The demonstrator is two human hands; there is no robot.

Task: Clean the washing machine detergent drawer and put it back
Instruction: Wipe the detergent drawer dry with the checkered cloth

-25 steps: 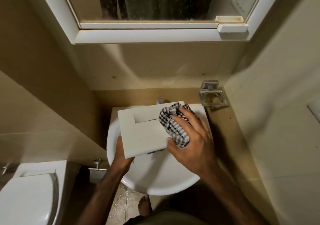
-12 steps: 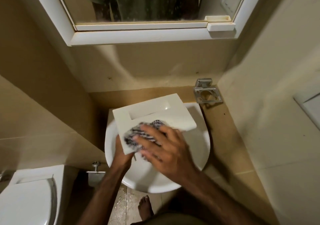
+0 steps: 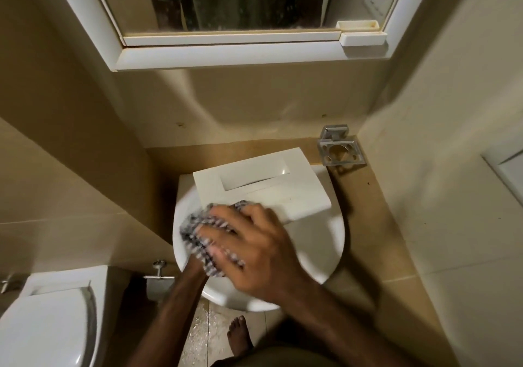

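The white detergent drawer is held over the white sink, its flat front panel with a recessed handle facing up. My right hand grips a crumpled black-and-white checked cloth and presses it on the drawer's near left corner. My left hand comes up under that corner; it is almost entirely hidden by the cloth and my right hand, so its grip cannot be made out.
A mirror cabinet hangs on the wall above. A metal holder is fixed at the back right of the sink. A toilet stands at the lower left, a wall tap beside it. My bare foot is on the wet floor.
My right hand has wiped the cloth from the drawer's far right end across to its near left corner. The drawer has tilted slightly and the view has shifted.
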